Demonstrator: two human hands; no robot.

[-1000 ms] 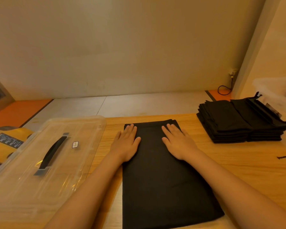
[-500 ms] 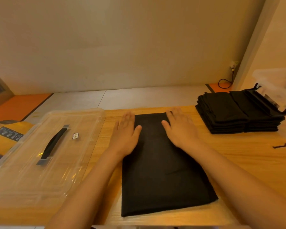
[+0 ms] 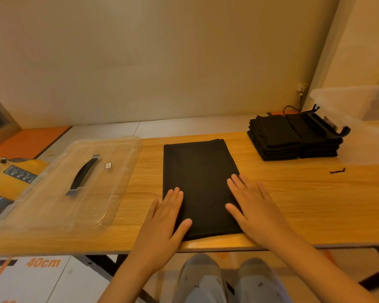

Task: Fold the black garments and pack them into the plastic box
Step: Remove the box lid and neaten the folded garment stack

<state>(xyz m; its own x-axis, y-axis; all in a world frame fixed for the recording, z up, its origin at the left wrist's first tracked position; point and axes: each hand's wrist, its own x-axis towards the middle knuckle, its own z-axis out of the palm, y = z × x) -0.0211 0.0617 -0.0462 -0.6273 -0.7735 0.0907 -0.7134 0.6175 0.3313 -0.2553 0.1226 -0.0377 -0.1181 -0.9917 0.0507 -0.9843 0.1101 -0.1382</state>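
Smoothing pass done
Left hand (image 3: 162, 224) and right hand (image 3: 255, 212), fingers flat and spread, have slid down the black garment (image 3: 197, 171) to the table (image 3: 304, 204) front edge; next fold seems due.

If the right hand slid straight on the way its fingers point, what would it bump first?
Probably nothing. The right hand rests flat on the black garment, pointing away and slightly left, so it would slide along the cloth toward the far side of the table. The folded stack sits off right.
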